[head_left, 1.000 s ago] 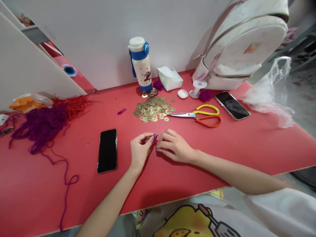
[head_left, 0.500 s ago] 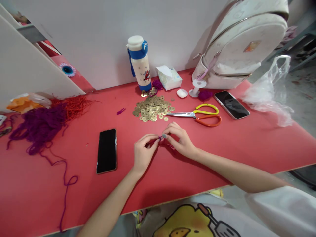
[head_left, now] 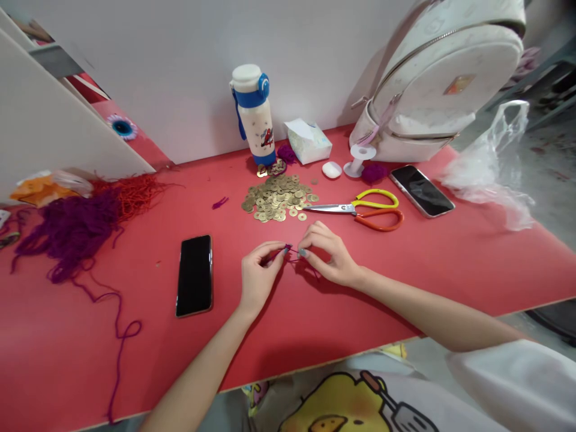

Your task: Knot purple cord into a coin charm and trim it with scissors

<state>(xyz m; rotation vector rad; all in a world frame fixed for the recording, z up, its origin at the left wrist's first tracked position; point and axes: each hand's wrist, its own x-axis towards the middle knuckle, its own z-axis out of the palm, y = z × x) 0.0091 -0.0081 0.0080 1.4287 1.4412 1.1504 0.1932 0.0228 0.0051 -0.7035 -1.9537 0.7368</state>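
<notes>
Between my hands a short length of purple yarn (head_left: 293,260) is stretched just above the red table. My left hand (head_left: 260,273) pinches one part of it, where a small knotted bit shows at the fingertips. With thumb and forefinger my right hand (head_left: 330,255) grips the other part, and a loose end hangs below it. Beyond my fingers lies a pile of brass coins with holes (head_left: 276,198). Scissors (head_left: 355,209) with one yellow and one orange handle lie beside the pile, blades toward the coins.
A dark phone (head_left: 194,276) lies left of my hands, another phone (head_left: 423,191) at right. Purple yarn (head_left: 74,231) and red strands (head_left: 139,195) heap at far left. Behind stand a bottle (head_left: 256,120), tissue pack (head_left: 310,144), white spool (head_left: 360,161) and backpack (head_left: 432,90).
My hands have drawn slightly apart, the left moving a little to the left. More of the purple yarn now shows stretched between the fingertips.
</notes>
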